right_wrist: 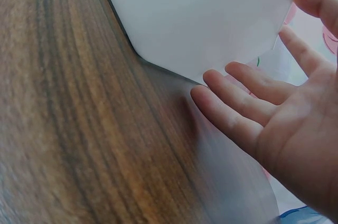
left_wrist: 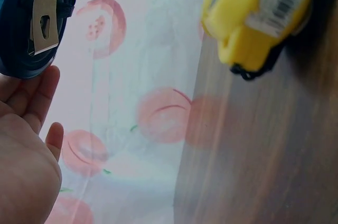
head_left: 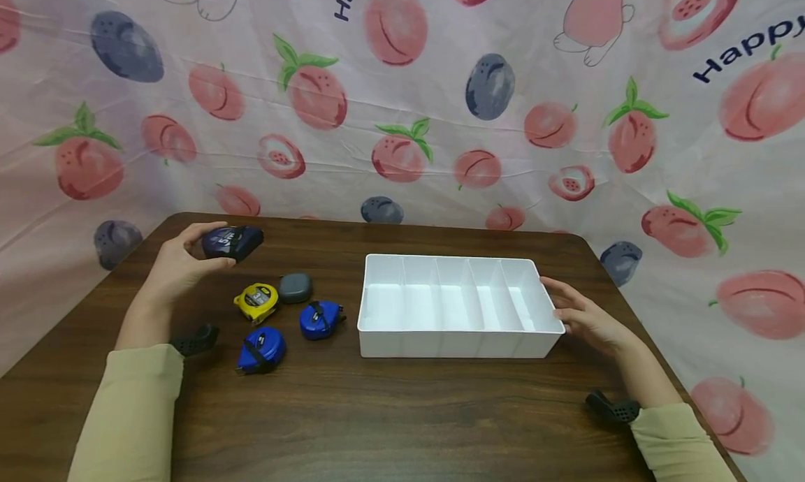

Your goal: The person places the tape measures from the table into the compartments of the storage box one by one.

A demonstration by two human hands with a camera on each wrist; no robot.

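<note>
My left hand (head_left: 177,269) holds a dark navy tape measure (head_left: 233,242) between thumb and fingers, raised above the left part of the table. In the left wrist view a metal belt clip shows on the side of this tape measure (left_wrist: 42,49). At the other side, my right hand (head_left: 588,316) rests its extended fingertips against the right end of a white divided box (head_left: 453,344). The right wrist view shows those fingers (right_wrist: 237,97) fairly straight at the white box wall (right_wrist: 211,18). Several upright compartments of the box are bare inside.
Below and right of my left hand lie a yellow tape measure (head_left: 258,302), a grey rounded case (head_left: 295,287) and two blue tape measures, one nearer (head_left: 263,349), one farther right (head_left: 319,319). Behind the brown table (head_left: 409,419) hangs a fruit-printed cloth (head_left: 428,209).
</note>
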